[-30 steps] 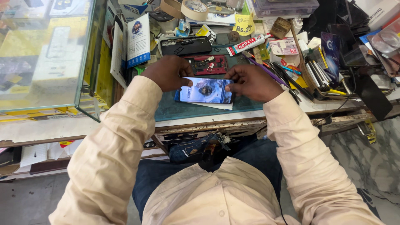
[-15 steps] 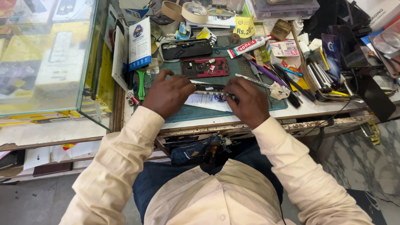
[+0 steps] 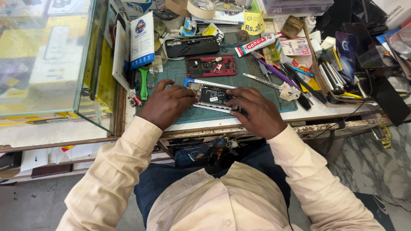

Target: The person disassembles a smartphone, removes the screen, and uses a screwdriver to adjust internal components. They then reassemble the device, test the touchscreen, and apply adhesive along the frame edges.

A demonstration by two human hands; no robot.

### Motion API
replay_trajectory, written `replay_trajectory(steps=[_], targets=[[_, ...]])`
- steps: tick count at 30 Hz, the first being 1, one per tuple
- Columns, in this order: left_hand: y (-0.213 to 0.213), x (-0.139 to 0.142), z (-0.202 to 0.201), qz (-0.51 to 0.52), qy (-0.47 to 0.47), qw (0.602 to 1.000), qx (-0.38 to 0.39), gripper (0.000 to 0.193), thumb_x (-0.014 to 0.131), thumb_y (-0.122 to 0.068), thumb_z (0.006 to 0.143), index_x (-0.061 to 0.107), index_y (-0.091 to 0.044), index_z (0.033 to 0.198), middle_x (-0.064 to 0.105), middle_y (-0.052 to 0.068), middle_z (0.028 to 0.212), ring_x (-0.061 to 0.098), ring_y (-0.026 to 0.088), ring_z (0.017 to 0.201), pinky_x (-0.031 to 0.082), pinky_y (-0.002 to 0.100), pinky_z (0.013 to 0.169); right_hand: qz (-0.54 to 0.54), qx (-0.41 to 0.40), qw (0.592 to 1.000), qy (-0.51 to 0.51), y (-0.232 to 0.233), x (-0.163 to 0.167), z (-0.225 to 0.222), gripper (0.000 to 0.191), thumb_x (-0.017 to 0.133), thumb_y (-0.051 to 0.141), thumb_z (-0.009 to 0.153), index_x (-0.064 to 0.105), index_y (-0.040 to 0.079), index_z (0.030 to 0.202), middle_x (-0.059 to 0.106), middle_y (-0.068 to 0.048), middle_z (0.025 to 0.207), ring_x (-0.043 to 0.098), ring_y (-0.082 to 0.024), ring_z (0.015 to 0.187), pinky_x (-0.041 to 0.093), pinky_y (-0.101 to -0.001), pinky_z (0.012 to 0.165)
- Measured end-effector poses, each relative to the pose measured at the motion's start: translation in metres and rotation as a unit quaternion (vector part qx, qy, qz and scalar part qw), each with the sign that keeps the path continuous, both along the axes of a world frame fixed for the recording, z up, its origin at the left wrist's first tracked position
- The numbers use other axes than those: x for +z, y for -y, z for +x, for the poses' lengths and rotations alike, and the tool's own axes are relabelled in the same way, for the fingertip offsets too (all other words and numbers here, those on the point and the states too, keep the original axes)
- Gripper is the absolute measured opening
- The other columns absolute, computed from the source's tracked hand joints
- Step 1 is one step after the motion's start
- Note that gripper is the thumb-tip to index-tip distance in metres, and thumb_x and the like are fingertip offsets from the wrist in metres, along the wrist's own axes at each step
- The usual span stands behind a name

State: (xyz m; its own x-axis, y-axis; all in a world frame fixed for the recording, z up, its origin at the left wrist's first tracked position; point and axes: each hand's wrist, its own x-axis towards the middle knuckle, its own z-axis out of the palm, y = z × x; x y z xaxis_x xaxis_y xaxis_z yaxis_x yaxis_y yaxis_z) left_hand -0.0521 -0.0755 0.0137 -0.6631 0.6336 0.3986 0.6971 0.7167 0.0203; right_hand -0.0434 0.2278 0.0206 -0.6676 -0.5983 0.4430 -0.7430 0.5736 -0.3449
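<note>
Head view. An opened phone (image 3: 212, 96), its back off and its board and battery exposed, lies flat on the green mat (image 3: 257, 92) near the front edge of the surface (image 3: 325, 112). It rests on a thin white sheet, with a blue-ended strip along its far side.

The left hand (image 3: 168, 105) has its fingers curled onto the phone's left end; the grip is closed lightly on that edge and pins it down. The right hand (image 3: 256, 112) lies over the right end, fingers bent and pressing at the lower right corner. Whether a tool sits under those fingers cannot be told.

Just beyond the phone lies a red back cover (image 3: 211, 66), and past that a black frame (image 3: 192, 46). A metal pry tool (image 3: 262, 80) and purple-handled tweezers (image 3: 274, 68) lie to the right, apart from both hands. A white glue tube (image 3: 259, 44) lies farther back.

Risks, as judged:
- Uneven pressure at the corner could flex the bare board or battery.
- The phone sits close to the front edge, so a slip of either hand could push it off.
- Small loose parts in the red cover could scatter if it is knocked.
</note>
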Motion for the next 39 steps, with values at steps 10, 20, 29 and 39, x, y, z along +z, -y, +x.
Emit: replay_trajectory(steps=[10,20,29,39], targets=[[0.001,-0.005,0.007,0.062,0.01,0.998,0.004,0.018,0.071,-0.021,0.091,0.078,-0.014,0.107,0.074,0.001,0.122,0.062,0.022,0.121,0.04,0.045,0.105,-0.009,0.028,0.999,0.039,-0.008,0.005,-0.024,0.019,0.078,0.016,0.087,0.075,0.009,0.104,0.067,-0.01,0.131,0.063,-0.033,0.121,0.051,-0.0424,0.099],[0.0,-0.003,0.021,0.192,-0.018,0.98,0.056,0.027,0.081,-0.017,0.089,0.076,-0.006,0.114,0.072,0.01,0.124,0.061,0.032,0.125,0.043,0.047,0.106,-0.084,0.238,0.968,-0.002,0.004,0.158,0.1,0.029,0.081,0.032,0.079,0.069,0.008,0.089,0.066,-0.002,0.077,0.07,-0.024,0.072,0.053,-0.0362,0.064],[0.005,-0.013,0.023,0.174,-0.015,0.982,0.066,0.024,0.081,-0.014,0.092,0.074,-0.006,0.114,0.071,0.012,0.124,0.062,0.033,0.125,0.043,0.049,0.106,0.001,0.321,0.936,0.142,-0.057,0.14,0.125,0.017,0.077,0.019,0.092,0.071,0.004,0.087,0.059,-0.003,0.067,0.061,-0.02,0.055,0.041,-0.0393,0.046],[0.0,-0.007,0.019,0.175,-0.008,0.981,0.078,0.023,0.078,-0.016,0.09,0.074,-0.006,0.11,0.071,0.013,0.124,0.061,0.034,0.123,0.043,0.049,0.104,-0.11,0.242,0.941,0.211,-0.08,0.098,0.122,0.017,0.077,0.022,0.087,0.074,0.006,0.084,0.07,-0.006,0.069,0.071,-0.021,0.059,0.052,-0.0355,0.054]])
